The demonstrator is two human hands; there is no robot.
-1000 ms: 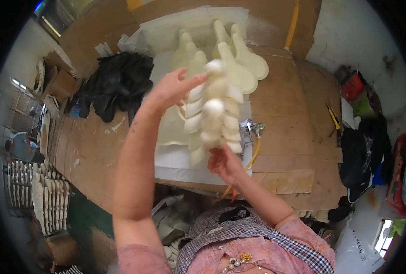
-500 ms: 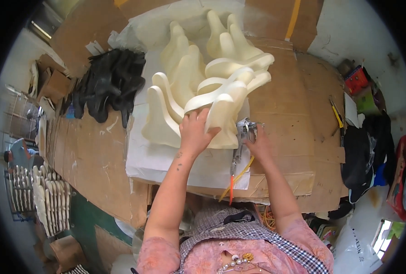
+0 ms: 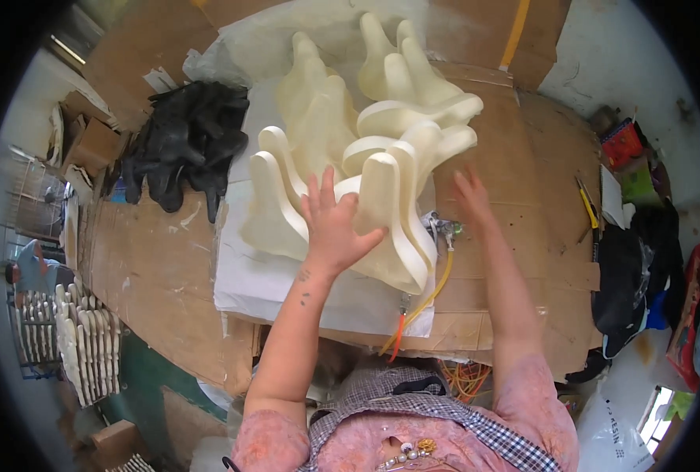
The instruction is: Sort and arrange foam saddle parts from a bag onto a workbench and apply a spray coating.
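A pile of cream-coloured, curved moulded pieces (image 3: pixel 318 118) with rounded upright lobes covers the middle of the table. At the near side, my left hand (image 3: pixel 332 228) is spread open over the front pieces (image 3: pixel 381 197); its fingertips are at their edges, and I cannot tell whether they press on them. My right hand (image 3: pixel 472 198) is just right of the pile, above the cardboard, fingers stretched out and holding nothing visible. Nearer than that hand lies a metal air tool (image 3: pixel 446 229) with a yellow hose, partly hidden by the front pieces.
White paper (image 3: pixel 247 279) lies under the pile, on a cardboard-covered table (image 3: pixel 153 267). Black moulded pieces (image 3: pixel 184 141) are heaped at the left. A yellow cutter (image 3: pixel 585 203) and dark bags (image 3: pixel 629 259) are at the right. Orange and yellow hoses (image 3: pixel 466 377) hang at the near edge.
My right hand has left the metal air tool and moved farther away. The front cream pieces have shifted nearer and to the right, now covering part of the tool. My left hand has spread its fingers.
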